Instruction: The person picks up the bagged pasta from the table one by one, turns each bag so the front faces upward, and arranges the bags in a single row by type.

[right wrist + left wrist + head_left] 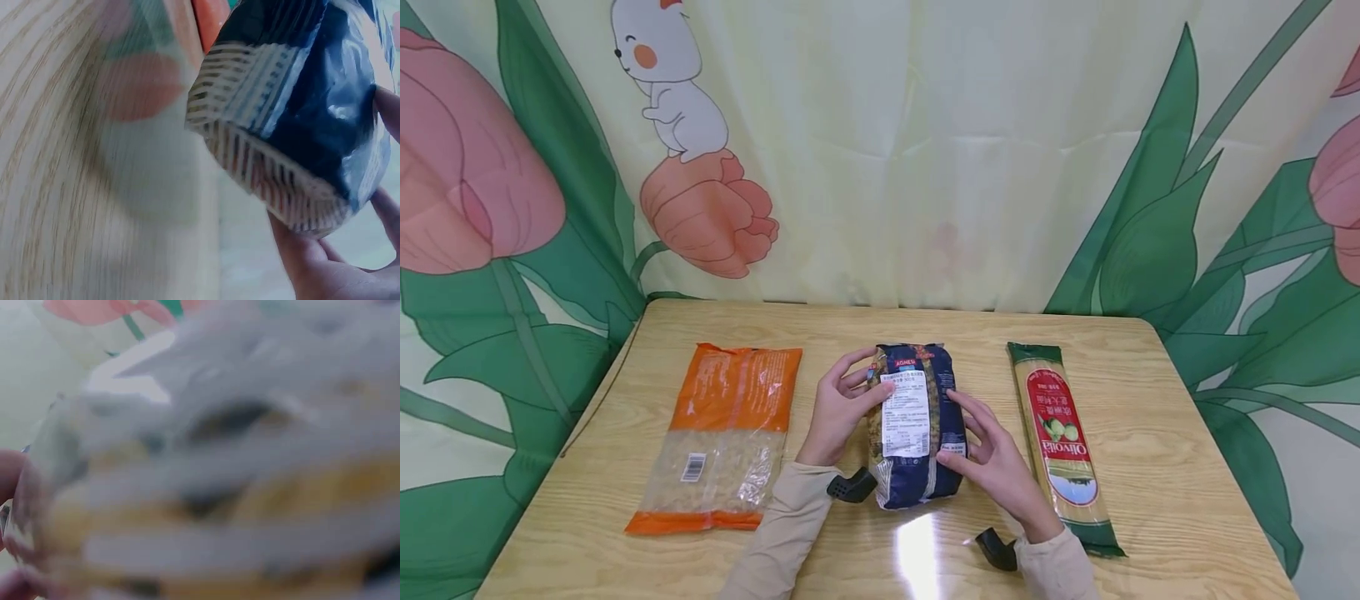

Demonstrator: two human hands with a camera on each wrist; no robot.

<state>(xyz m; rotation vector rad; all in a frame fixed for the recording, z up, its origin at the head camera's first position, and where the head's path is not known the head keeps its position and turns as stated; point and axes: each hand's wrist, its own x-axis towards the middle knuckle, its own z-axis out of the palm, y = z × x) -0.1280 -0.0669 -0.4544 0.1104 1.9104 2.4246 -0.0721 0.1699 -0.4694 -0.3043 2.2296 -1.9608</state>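
Navy AGNESI bag (913, 421) | left hand (844, 404), right hand (1000, 462) — gripping it | Olivoilà pack (1063, 450) nearby

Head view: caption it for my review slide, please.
Left hand and right hand hold a blue bag between an orange packet and a spaghetti packet lying on a wooden table.

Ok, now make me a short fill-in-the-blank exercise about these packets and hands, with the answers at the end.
1. The left hand and right hand hold the same dark ____ bag.
2. The left packet has bright ____ ends.
3. The spaghetti packet lies to the ____ of the bag.
Answers: blue; orange; right.
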